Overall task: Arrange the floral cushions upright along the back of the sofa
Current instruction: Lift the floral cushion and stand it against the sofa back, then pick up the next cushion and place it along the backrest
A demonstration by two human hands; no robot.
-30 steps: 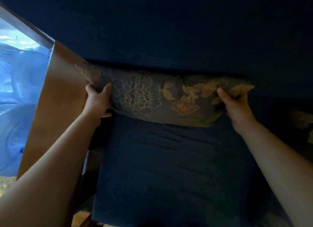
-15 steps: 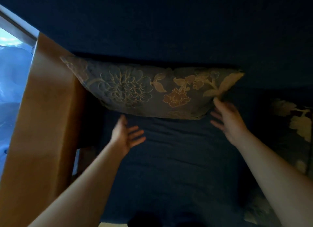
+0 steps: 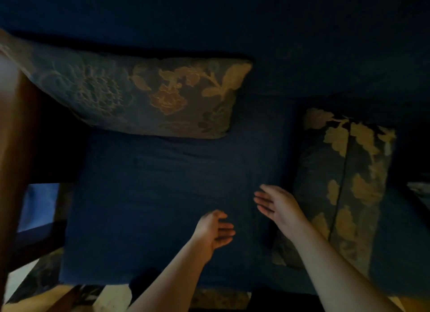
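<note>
First cushion (image 3: 144, 97) propped against sofa back (image 3: 302, 32); left hand (image 3: 215, 230) and right hand (image 3: 277, 205) apart, empty, fingers spread. Next, probably: grasp flat second cushion (image 3: 344, 186), stand upright.

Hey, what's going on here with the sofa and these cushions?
A person is tidying a dark blue sofa. One floral cushion stands propped against the backrest at the left end. A second floral cushion lies flat on the seat to the right. The left hand and right hand are open and empty above the seat, the right one beside the flat cushion.
</note>
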